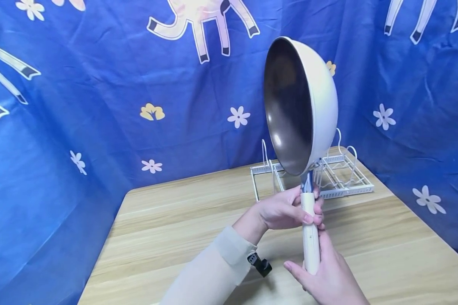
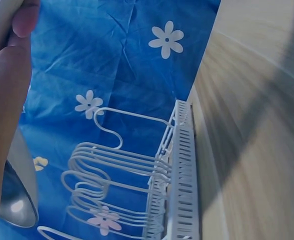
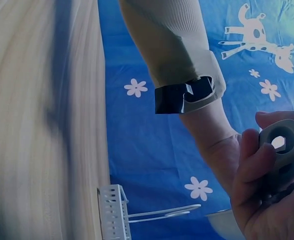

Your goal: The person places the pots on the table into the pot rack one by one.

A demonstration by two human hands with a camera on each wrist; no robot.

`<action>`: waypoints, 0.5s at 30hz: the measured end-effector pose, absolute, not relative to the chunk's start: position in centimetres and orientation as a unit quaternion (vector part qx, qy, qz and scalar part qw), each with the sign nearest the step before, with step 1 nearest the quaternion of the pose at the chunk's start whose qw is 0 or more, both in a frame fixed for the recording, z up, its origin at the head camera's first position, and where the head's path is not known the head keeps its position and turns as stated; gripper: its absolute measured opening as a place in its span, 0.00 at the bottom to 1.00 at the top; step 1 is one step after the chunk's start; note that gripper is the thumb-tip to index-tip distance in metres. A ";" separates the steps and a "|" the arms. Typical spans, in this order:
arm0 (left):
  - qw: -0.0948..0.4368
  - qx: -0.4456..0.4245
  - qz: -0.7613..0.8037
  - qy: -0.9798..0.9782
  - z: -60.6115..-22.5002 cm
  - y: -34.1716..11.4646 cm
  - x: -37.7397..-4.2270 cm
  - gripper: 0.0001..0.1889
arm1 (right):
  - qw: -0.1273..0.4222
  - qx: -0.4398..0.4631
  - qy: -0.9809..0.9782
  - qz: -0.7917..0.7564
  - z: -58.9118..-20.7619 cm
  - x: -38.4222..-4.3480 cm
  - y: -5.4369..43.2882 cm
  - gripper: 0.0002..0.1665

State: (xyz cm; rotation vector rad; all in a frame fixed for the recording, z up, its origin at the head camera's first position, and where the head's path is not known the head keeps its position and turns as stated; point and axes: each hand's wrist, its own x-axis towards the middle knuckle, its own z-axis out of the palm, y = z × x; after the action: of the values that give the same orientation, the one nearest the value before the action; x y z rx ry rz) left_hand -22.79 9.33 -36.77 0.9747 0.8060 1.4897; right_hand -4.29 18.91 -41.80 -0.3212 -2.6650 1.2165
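A deep wok (image 1: 324, 101), white outside and dark inside, is held upright above the table with its bowl on top and its opening towards the left. My left hand (image 1: 281, 211) grips the upper part of its pale handle, just below the metal neck. Lower down, my right hand (image 1: 333, 271) holds the handle's bottom end, the thumb out to the left and the fingers behind. Curled fingers of that hand and the handle's end (image 3: 291, 131) with its hanging hole show in the right wrist view. Part of the bowl appears at the left wrist view's edge.
A white wire rack (image 1: 347, 192) with curved dividers stands on the wooden table (image 1: 168, 237) behind the wok, partly hidden by it. Blue patterned cloth (image 1: 198, 106) hangs round the back and sides. A black wrist device (image 1: 260, 264) sits at my left sleeve.
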 end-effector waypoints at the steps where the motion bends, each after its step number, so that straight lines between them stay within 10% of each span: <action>1: 0.561 0.412 0.632 0.340 -36.9 9.4 -22.8 0.27 | 0.096 -0.109 -0.900 0.411 -41.8 -4.3 18.9 0.68; 15: 0.574 0.399 0.651 0.295 -39.2 9.2 -23.6 0.29 | 0.094 -0.103 -0.896 0.421 -42.5 -4.8 18.3 0.67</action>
State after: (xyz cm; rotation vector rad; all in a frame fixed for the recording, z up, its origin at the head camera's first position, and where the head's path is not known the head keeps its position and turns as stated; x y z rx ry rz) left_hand -23.56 9.19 -39.21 0.9348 0.6920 1.5261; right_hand -4.78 18.30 -42.49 -0.3042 -2.6585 1.2484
